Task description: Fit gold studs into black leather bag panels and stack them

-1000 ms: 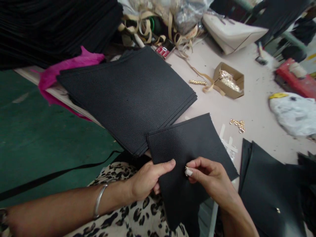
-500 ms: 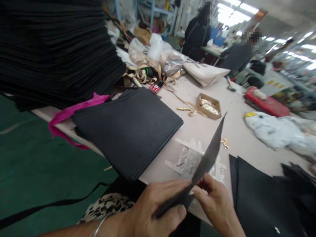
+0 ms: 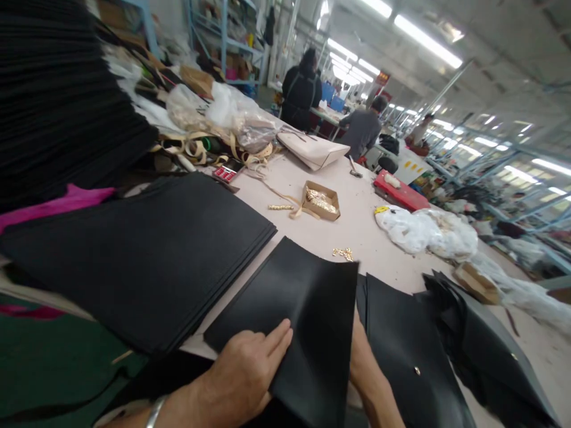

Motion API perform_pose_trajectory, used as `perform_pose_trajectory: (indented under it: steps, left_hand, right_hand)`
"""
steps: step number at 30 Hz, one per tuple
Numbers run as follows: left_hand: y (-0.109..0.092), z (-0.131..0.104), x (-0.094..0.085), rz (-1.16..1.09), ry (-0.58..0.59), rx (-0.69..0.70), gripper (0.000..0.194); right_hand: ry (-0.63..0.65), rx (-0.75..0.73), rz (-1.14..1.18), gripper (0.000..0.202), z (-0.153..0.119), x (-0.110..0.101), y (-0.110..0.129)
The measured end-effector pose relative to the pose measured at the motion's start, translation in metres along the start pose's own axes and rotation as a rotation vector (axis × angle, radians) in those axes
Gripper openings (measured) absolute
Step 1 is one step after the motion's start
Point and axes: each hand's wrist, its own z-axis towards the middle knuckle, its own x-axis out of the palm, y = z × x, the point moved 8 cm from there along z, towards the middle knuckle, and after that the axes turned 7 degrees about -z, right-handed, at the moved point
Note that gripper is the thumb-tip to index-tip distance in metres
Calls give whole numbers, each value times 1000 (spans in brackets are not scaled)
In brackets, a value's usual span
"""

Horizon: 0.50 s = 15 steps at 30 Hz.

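A black leather-like panel (image 3: 312, 309) lies tilted between my hands, its right side raised and bent. My left hand (image 3: 250, 365) grips its near left edge, two fingers stretched over the top face; the thumb is mostly hidden. Behind the raised right edge is my right hand (image 3: 368, 362), its fingers covered by the panel. To the left lies a neat stack of black panels (image 3: 147, 255). On the right, more black panels (image 3: 397, 339) carry a small gold-coloured fitting (image 3: 417, 370). Beyond the held panel is a small pile of gold-coloured pieces (image 3: 342, 254).
A small cardboard box (image 3: 321, 201) holds gold pieces. A tall black stack (image 3: 57, 107) rises at the left, beside a pink strip (image 3: 57, 208). Plastic bags (image 3: 410, 229), a red object (image 3: 401, 190) and a pale bag piece (image 3: 312, 148) lie farther back. People are beyond the table.
The panel has turned from nearly edge-on to showing its broad face. My left fingers now lie across its top, and my right fingers have gone behind it. The view has swung right.
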Motion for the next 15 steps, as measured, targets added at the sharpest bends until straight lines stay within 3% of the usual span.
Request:
perform_pose_trajectory:
  steps: [5,7,12,15]
  left_hand:
    - [2,0,12,-35,52,10,90]
    - [3,-1,12,-53,51,20,89]
    - [7,-4,18,-42,-25,57,83]
    - [7,-7,20,-16,-128,114,69]
  right_hand:
    - [-22,309,-270,36,30,-39,-73]
    - [-7,378,-276,36,53,-44,-87]
    - [106,338,-321,31,118,-14,-84]
    - [155,326,-390,31,142,3,-79]
